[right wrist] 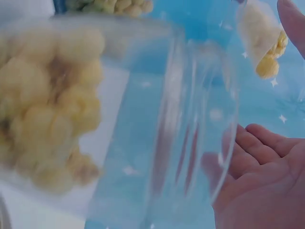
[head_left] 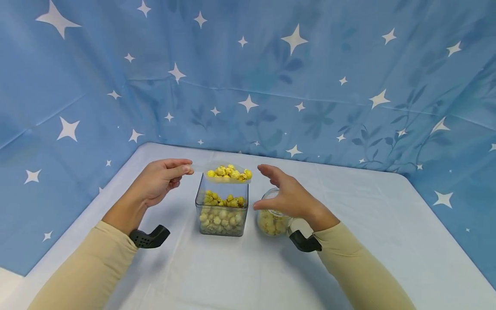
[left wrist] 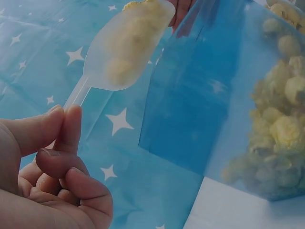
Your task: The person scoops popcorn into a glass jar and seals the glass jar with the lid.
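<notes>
My left hand (head_left: 164,178) pinches the thin handle of a translucent scoop (left wrist: 121,57) between thumb and forefinger, the other fingers curled beneath. Yellow popcorn (head_left: 228,172) fills the scoop, which is held level above the far rim of a clear square container (head_left: 221,209). More popcorn lies inside that container. Over on the right, my right hand (head_left: 288,193) has its thumb and fingers spread wide apart with nothing between them. Partly hidden behind this hand stands a clear round jar (head_left: 271,224), its mouth uncovered, with popcorn in its lower part (right wrist: 52,100).
A pale round lid (head_left: 300,226) lies beside the jar, partly hidden by the right wrist. Everything stands on a table with a white cloth (head_left: 213,275). A blue star-patterned curtain (head_left: 248,77) closes off the back and sides.
</notes>
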The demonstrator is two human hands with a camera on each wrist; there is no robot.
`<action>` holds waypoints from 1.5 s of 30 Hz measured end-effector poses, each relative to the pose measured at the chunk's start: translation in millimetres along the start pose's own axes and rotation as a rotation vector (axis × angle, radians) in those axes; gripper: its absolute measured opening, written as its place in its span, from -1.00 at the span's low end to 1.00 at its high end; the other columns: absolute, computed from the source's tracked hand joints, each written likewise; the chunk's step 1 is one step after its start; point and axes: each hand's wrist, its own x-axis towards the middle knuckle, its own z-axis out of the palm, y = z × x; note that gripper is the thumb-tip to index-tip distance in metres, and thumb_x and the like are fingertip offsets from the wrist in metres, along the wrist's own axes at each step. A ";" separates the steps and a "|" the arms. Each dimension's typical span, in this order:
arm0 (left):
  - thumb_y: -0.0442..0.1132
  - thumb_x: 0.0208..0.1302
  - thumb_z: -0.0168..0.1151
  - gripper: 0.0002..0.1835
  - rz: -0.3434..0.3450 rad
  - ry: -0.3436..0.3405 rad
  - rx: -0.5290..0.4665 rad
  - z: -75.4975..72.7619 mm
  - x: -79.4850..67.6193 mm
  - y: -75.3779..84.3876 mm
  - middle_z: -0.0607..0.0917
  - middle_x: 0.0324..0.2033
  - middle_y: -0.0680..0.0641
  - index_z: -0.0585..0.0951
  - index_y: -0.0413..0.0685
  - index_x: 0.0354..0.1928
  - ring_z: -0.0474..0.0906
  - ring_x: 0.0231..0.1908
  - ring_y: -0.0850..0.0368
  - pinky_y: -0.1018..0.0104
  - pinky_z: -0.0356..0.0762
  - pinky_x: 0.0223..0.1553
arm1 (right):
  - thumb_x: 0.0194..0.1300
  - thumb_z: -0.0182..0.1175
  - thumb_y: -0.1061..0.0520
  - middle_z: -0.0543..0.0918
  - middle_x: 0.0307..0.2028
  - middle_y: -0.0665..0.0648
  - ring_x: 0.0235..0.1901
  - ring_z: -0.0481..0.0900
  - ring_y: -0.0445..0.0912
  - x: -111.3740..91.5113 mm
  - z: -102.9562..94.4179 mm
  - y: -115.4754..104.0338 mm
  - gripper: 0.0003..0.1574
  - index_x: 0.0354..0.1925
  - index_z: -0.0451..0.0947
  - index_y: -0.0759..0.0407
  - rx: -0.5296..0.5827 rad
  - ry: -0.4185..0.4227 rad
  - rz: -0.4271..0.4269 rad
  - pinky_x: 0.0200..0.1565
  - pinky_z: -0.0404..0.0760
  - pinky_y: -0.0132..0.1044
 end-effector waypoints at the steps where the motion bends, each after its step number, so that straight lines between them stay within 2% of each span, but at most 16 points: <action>1: -0.23 0.58 0.02 -0.51 0.005 -0.006 -0.003 1.0 0.2 1.3 0.61 -0.09 0.02 0.34 -0.41 0.39 0.40 -0.20 0.20 0.40 0.36 -0.27 | 0.09 0.56 -0.02 0.20 0.49 0.13 0.43 0.20 0.19 -2.5 -2.6 1.5 0.23 0.53 0.10 0.16 -0.003 0.007 0.006 0.38 0.21 0.07; 9: -0.27 0.58 0.01 -0.53 0.026 -0.049 -0.007 13.8 3.9 10.6 0.60 -0.03 -0.08 0.35 -0.43 0.38 0.38 -0.20 0.18 0.38 0.35 -0.27 | 0.07 0.56 0.03 0.28 0.45 0.17 0.39 0.25 0.18 -22.1 -12.3 20.3 0.15 0.49 0.18 0.15 -0.035 0.071 0.026 0.37 0.21 0.12; 16: -0.27 0.56 0.05 -0.56 0.018 -0.067 0.027 24.4 8.9 14.6 0.64 -0.09 -0.08 0.42 -0.40 0.33 0.40 -0.16 0.11 0.36 0.35 -0.27 | 0.05 0.57 -0.06 0.30 0.43 0.22 0.38 0.27 0.18 -35.9 -9.9 36.2 0.18 0.47 0.19 0.20 -0.035 0.096 0.076 0.33 0.26 0.16; 23: -0.22 0.54 0.10 -0.59 0.006 -0.080 0.124 33.1 15.9 16.9 0.63 0.05 -0.19 0.51 -0.29 0.30 0.31 -0.33 0.12 0.32 0.34 -0.24 | 0.03 0.58 -0.05 0.26 0.45 0.23 0.36 0.27 0.26 -40.0 1.5 47.6 0.27 0.50 0.09 0.26 0.030 0.081 0.199 0.33 0.26 0.17; 28: -0.22 0.50 0.15 -0.60 0.011 -0.099 0.161 40.1 20.4 20.9 0.65 0.02 -0.18 0.55 -0.27 0.26 0.26 -0.42 0.13 0.26 0.31 -0.25 | 0.04 0.57 -0.06 0.24 0.45 0.27 0.36 0.27 0.29 -41.1 4.1 51.5 0.30 0.51 0.05 0.28 0.033 0.093 0.229 0.32 0.27 0.18; 33: -0.19 0.48 0.18 -0.62 0.008 -0.102 0.230 47.0 23.1 27.5 0.70 0.00 -0.14 0.59 -0.21 0.23 0.39 -0.25 0.07 0.21 0.34 -0.16 | 0.05 0.57 -0.08 0.27 0.43 0.29 0.34 0.31 0.29 -42.0 4.6 52.9 0.30 0.50 0.05 0.30 0.022 0.097 0.224 0.30 0.31 0.17; 38: -0.13 0.46 0.20 -0.63 -0.006 -0.117 0.293 52.2 25.6 35.3 0.73 -0.03 -0.07 0.62 -0.10 0.22 0.42 -0.11 0.01 0.16 0.36 -0.12 | 0.06 0.57 -0.07 0.30 0.41 0.28 0.32 0.33 0.28 -43.0 4.6 54.7 0.29 0.50 0.05 0.32 0.033 0.098 0.209 0.29 0.32 0.17; 41: -0.12 0.45 0.22 -0.63 -0.004 -0.138 0.303 55.5 28.2 39.1 0.73 -0.03 -0.05 0.63 -0.07 0.21 0.42 -0.12 0.00 0.14 0.36 -0.11 | 0.06 0.56 -0.09 0.30 0.41 0.27 0.32 0.32 0.32 -43.8 2.5 55.8 0.29 0.50 0.06 0.31 0.027 0.090 0.217 0.28 0.33 0.20; 45: -0.13 0.44 0.23 -0.63 -0.013 -0.149 0.298 59.4 29.7 42.4 0.72 -0.01 -0.04 0.63 -0.06 0.21 0.50 0.04 0.01 0.07 0.42 0.06 | 0.07 0.56 -0.11 0.29 0.41 0.29 0.32 0.30 0.37 -44.5 -0.2 55.0 0.29 0.51 0.05 0.29 0.018 0.073 0.235 0.26 0.35 0.22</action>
